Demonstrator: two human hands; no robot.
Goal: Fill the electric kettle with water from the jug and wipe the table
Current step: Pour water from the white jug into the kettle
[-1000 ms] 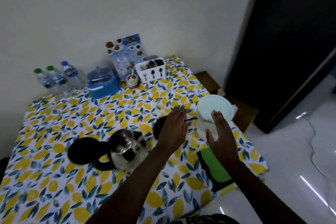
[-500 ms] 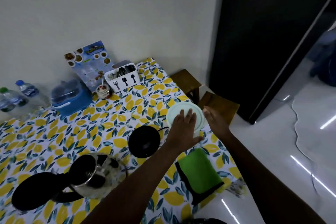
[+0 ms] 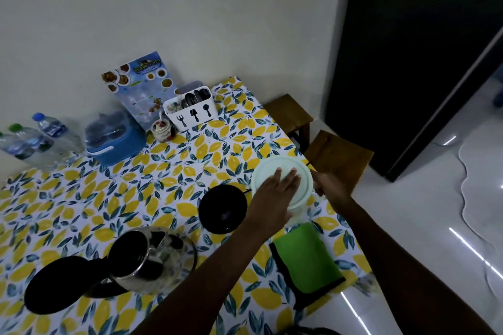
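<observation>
I am pressing my flat, spread left hand (image 3: 275, 196) on the pale round jug lid (image 3: 283, 174); my right hand (image 3: 330, 185), grip unclear, is at its far side, the open steel kettle (image 3: 152, 258) lying leftward.

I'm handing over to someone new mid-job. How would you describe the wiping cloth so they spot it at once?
Start at the lemon-print table and go to its near right edge, next to the white floor. The cloth lies flat just below the pale-lidded jug that both hands are on. It is the only bright green thing there, folded, with a black border.
</observation>
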